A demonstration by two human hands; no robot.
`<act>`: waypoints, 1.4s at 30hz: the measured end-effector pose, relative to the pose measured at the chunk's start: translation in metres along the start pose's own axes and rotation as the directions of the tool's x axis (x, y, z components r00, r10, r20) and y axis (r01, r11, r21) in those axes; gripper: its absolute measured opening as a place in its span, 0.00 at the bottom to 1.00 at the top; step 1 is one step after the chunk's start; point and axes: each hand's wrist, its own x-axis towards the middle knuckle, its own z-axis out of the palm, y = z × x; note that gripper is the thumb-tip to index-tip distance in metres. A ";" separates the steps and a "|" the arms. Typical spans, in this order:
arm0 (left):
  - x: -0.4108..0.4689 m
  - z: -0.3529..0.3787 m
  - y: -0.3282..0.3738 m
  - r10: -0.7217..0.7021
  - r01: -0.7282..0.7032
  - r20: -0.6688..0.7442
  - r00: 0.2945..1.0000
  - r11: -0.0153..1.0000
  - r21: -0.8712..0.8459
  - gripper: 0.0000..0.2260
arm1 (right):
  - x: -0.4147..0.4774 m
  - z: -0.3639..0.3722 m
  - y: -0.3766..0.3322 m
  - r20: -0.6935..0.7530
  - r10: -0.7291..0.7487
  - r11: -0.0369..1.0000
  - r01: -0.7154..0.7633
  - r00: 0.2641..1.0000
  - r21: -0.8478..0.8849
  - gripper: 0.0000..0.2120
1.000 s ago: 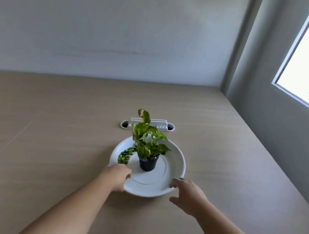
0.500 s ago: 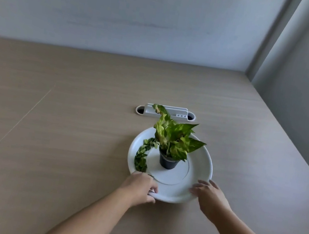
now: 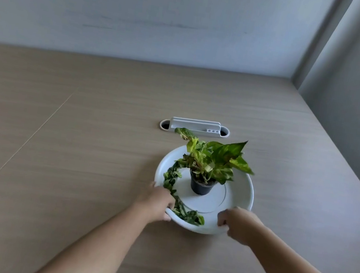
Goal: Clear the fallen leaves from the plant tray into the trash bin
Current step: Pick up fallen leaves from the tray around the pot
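A pale wood-grain table (image 3: 77, 143) filled the view, set into a corner of plain grey walls, with the edge of a window at the far right. A white cable-port fitting (image 3: 194, 128) was set into the table just behind the work area. No trash bin was seen anywhere in the frame.

The white plant tray (image 3: 239, 195) sat on the table directly ahead, with a small black pot (image 3: 200, 186) standing upright near its centre and a variegated plant (image 3: 213, 158) rising from it. The fallen leaves (image 3: 172, 180) were noted lying as a curved band along the tray's left inner wall, running from beside the pot round to the near rim (the long axis following the rim's arc, not crossing the tray).

The left hand (image 3: 158, 204) was closed on the near-left rim, its fingers touching the near end of the leaf band. The right hand (image 3: 237, 224) was closed on the near-right rim, well apart from the leaves, with bare tray between.

The tray was judged to be held by both hands, perhaps for lifting or turning. The leaves lay wholly on the left hand's side, so that hand was judged the nearer for gathering them; a sweep along the arc, towards the near rim, was judged likeliest to collect the band without disturbing the pot.
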 end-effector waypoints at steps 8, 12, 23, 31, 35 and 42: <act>-0.003 0.001 -0.002 -0.019 0.018 -0.041 0.999 1.000 -0.023 0.15 | 0.002 0.004 -0.022 -0.023 -0.131 0.989 0.132 0.991 0.065 0.19; 0.002 -0.001 -0.002 -0.060 0.060 -0.002 0.998 0.996 -0.068 0.11 | 0.007 -0.003 -0.012 -0.024 -0.090 0.992 0.092 0.996 0.084 0.15; 0.022 -0.018 0.018 -0.102 0.107 0.037 0.994 0.968 -0.229 0.16 | 0.027 -0.026 0.001 -0.127 0.017 0.944 0.025 0.992 0.328 0.13; 0.038 0.004 0.036 -0.132 0.134 0.019 0.991 0.979 -0.154 0.11 | 0.052 0.002 -0.023 -0.136 0.114 0.982 -0.091 0.984 0.167 0.09; 0.043 0.009 0.040 -0.154 0.157 0.031 0.988 0.970 -0.186 0.08 | 0.053 0.008 -0.021 -0.132 0.138 0.970 -0.107 0.982 0.220 0.07; 0.043 0.007 0.037 -0.185 0.177 0.011 0.983 0.916 -0.361 0.07 | 0.052 0.005 -0.019 -0.153 0.232 0.893 -0.148 0.961 0.425 0.12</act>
